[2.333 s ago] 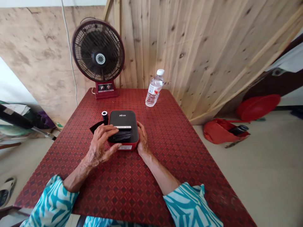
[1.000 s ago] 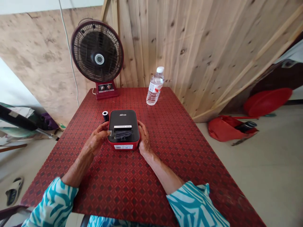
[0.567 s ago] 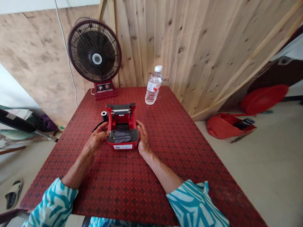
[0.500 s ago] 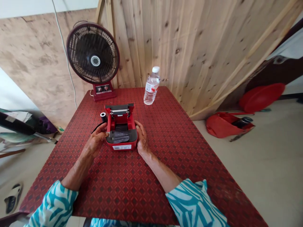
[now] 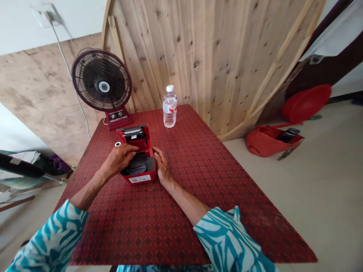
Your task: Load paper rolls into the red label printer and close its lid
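Note:
A red and black label printer (image 5: 140, 178) sits on the table with its lid (image 5: 133, 132) tilted up and back. Dark sheet-like material (image 5: 137, 164) lies in its open bay. My left hand (image 5: 121, 155) reaches over the printer's left side, its fingers stretched across the bay and apart from the thumb; I see nothing held in them. Along the printer's right side wall, my right hand (image 5: 163, 166) holds the body with its fingers curved against it. Behind my left hand stands a small dark roll with a white end (image 5: 117, 144), mostly hidden now.
A dark red fan (image 5: 103, 87) stands at the table's back left corner, by the wooden wall. Near the back edge is an upright clear water bottle (image 5: 169, 109). The patterned red table (image 5: 181, 223) fills the front. On the floor at right lies a red bag (image 5: 261, 143).
My left hand has left the printer's front left edge and moved up over its open bay. The right hand stays at the right side. The whole view has shifted with my head.

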Demonstrator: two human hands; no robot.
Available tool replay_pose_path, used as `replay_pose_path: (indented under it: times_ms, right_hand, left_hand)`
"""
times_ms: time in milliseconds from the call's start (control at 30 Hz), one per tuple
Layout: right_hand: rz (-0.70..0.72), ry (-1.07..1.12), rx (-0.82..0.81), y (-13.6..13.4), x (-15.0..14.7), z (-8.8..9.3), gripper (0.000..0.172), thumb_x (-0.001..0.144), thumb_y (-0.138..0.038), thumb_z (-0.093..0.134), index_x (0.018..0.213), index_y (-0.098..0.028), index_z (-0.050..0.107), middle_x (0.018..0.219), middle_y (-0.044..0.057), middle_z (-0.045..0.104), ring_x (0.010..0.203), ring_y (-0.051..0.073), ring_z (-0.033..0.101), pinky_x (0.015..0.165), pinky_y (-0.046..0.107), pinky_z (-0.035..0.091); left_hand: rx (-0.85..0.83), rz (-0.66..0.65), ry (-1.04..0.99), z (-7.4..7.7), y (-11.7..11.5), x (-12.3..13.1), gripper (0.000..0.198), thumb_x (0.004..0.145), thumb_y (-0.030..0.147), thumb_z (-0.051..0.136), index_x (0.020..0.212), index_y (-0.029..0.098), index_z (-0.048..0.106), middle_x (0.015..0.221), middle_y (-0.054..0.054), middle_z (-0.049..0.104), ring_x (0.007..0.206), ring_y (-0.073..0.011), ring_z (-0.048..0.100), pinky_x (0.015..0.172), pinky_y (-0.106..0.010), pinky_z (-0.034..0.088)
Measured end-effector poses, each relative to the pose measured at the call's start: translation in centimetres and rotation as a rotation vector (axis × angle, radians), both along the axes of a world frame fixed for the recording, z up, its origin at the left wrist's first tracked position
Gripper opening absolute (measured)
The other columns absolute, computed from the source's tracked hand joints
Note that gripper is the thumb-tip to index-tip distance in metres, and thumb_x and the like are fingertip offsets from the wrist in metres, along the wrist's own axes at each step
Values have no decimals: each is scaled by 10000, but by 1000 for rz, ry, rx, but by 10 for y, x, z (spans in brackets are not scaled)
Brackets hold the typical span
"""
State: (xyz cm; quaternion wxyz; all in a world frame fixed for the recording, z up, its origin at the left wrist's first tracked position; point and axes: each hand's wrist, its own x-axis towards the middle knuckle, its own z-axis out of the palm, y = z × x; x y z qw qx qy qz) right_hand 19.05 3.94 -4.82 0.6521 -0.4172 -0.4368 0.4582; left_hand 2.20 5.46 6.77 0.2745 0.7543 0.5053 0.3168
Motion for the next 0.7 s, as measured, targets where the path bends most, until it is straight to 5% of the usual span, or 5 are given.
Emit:
replay_pose_path:
  times_ms: [133, 300, 533, 700]
  right_hand:
    - [-27, -8, 34, 1, 0, 1, 354, 876, -454, 497, 1132, -270, 661, 1193, 34, 648, 1168, 196, 557, 1081, 377, 384]
    - [-41, 0, 59, 4, -2, 2, 329, 873, -435, 496, 1107, -280, 670, 1169, 26, 655, 1149, 186, 565, 1069, 361, 403]
    - [-35, 1, 46, 3, -1, 4, 323, 871, -443, 513, 1106, -290, 674, 1168, 20, 658, 1155, 187, 564, 1074, 360, 403]
    - [-9, -9, 29, 1, 2, 3, 341, 880, -450, 502, 1129, -282, 664, 1199, 26, 648, 1174, 188, 559, 1084, 364, 389]
  left_hand:
    - [-99, -175, 377, 4, 36, 18, 175, 655, 215, 666, 781, 297, 756, 852, -55, 744, 882, -299, 663, 861, -367, 448]
    - [-199, -273, 429, 10, 54, 25, 119, 573, 200, 689, 649, 288, 715, 682, -25, 719, 680, -252, 649, 685, -301, 451]
    - [-200, -221, 224, 27, 28, 18, 246, 577, 204, 750, 804, 297, 742, 848, -25, 739, 840, -271, 662, 793, -332, 478]
    - [-61, -3, -130, 55, 3, -35, 570, 599, 338, 816, 1147, 264, 680, 944, -40, 723, 867, -244, 642, 796, -339, 518]
